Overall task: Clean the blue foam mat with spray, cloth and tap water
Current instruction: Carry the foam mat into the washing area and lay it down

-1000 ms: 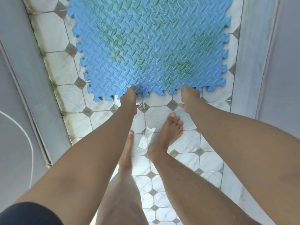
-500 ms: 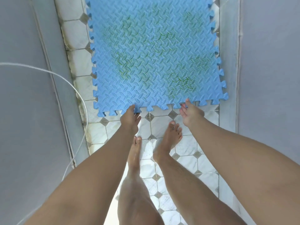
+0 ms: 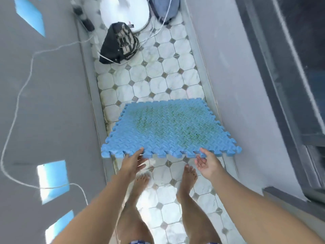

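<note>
The blue foam mat (image 3: 168, 127) has a ridged leaf pattern, jigsaw edges and green stains across its middle. Its near edge is raised off the tiled floor while the far edge reaches toward the floor. My left hand (image 3: 131, 161) grips the near edge left of centre, thumb on top. My right hand (image 3: 207, 162) holds the near edge to the right, fingers under it and palm turned up. No spray, cloth or tap is in view.
My bare feet (image 3: 188, 175) stand on wet white octagon tiles (image 3: 158, 85) in a narrow strip between grey walls. Further along lie a black bag (image 3: 117, 43), a white round object (image 3: 123, 13), a grey bundle (image 3: 165, 7) and white cords (image 3: 22, 88).
The mat lay flat on the tiles with both hands at its near edge; now that edge is lifted. The view has risen, showing more floor beyond.
</note>
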The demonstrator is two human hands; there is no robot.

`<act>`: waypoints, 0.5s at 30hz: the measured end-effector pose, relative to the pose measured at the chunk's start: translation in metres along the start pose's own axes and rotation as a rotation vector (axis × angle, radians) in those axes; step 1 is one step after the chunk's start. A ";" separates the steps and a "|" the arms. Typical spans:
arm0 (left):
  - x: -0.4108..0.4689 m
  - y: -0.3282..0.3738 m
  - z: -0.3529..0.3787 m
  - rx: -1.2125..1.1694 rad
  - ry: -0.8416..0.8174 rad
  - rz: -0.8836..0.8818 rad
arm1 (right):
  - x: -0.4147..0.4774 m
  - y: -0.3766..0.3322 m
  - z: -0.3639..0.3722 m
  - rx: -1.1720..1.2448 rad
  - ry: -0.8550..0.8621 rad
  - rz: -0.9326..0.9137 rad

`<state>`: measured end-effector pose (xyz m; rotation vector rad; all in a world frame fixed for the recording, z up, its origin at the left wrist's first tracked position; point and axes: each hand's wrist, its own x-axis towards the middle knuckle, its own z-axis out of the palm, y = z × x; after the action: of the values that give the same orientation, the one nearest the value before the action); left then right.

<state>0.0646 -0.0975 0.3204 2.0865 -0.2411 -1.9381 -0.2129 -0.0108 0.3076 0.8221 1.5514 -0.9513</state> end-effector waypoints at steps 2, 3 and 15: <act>-0.018 0.021 -0.006 0.052 -0.005 -0.013 | -0.031 0.007 -0.003 0.048 0.021 0.014; -0.026 0.033 -0.008 0.060 0.001 -0.002 | -0.043 0.013 -0.005 0.086 0.028 0.023; -0.135 0.064 0.014 0.653 -0.274 0.091 | -0.180 0.195 -0.097 0.865 0.106 0.179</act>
<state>0.0434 -0.1169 0.4676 2.0817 -1.1388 -2.2953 -0.0509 0.1588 0.4654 1.5996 1.0891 -1.4801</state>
